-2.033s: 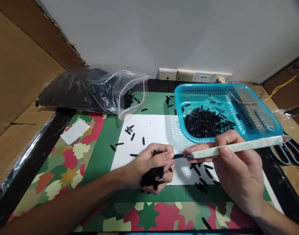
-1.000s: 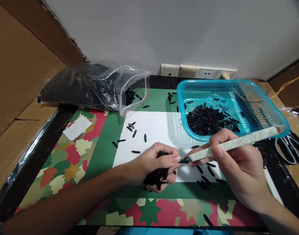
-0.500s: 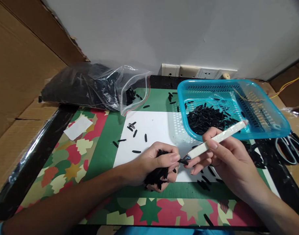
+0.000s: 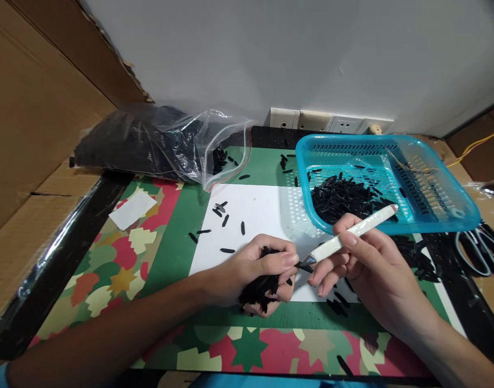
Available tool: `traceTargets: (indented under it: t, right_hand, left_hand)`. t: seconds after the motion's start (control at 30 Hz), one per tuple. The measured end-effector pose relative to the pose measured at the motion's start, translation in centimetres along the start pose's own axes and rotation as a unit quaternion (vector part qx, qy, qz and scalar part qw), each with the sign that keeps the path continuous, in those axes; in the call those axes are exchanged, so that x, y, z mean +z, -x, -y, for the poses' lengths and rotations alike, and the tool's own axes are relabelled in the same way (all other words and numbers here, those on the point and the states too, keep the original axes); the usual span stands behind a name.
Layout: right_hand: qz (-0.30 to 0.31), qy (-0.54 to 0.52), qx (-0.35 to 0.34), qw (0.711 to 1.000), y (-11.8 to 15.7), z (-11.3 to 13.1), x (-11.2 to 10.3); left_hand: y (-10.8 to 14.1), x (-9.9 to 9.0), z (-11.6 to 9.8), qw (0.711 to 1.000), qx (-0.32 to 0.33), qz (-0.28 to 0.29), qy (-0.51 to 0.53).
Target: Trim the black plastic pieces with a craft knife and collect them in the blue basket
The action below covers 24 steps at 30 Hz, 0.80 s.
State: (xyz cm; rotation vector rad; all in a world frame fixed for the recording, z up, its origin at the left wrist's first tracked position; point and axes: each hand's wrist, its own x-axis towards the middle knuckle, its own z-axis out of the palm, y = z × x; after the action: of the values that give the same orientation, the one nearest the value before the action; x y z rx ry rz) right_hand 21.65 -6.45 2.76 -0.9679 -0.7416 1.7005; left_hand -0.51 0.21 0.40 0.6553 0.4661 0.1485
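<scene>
My left hand (image 4: 267,275) is closed round a bunch of small black elongated pieces (image 4: 258,291). Between its thumb and forefinger it pinches one black piece (image 4: 305,268), which sticks out to the right. My right hand (image 4: 364,264) grips a white pencil-like stick (image 4: 352,235) with a dark, speckled tip. That tip is at the pinched piece; whether they touch I cannot tell. Beyond the right hand stands a blue plastic basket (image 4: 317,223), with a heap of similar black pieces (image 4: 344,196) inside. More loose pieces lie on a white sheet (image 4: 263,210) under my hands.
A clear zip bag (image 4: 150,143) full of black pieces lies open at the back left. Scissors (image 4: 473,250) rest at the right, by the basket. A small white paper (image 4: 132,210) is on the patterned mat (image 4: 121,258). Wall sockets (image 4: 344,124) are behind, cardboard (image 4: 32,81) at left.
The white stick's rear end has dropped slightly and come nearer, its tip staying by the pinched piece. My left hand keeps its hold. The whole view has shifted a little.
</scene>
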Motion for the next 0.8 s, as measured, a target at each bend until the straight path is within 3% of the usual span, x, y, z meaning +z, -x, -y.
traceTargets:
  t: [0.63, 0.8]
  right_hand:
    - [0.009, -0.044, 0.045, 0.998, 0.0, 0.2, 0.2]
    - [-0.006, -0.029, -0.012, 1.000, 0.5, 1.0, 0.3]
  left_hand:
    - [0.0, 0.1, -0.1, 1.000, 0.006, 0.009, 0.013]
    - [-0.1, 0.0, -0.3, 1.000, 0.009, 0.013, 0.013]
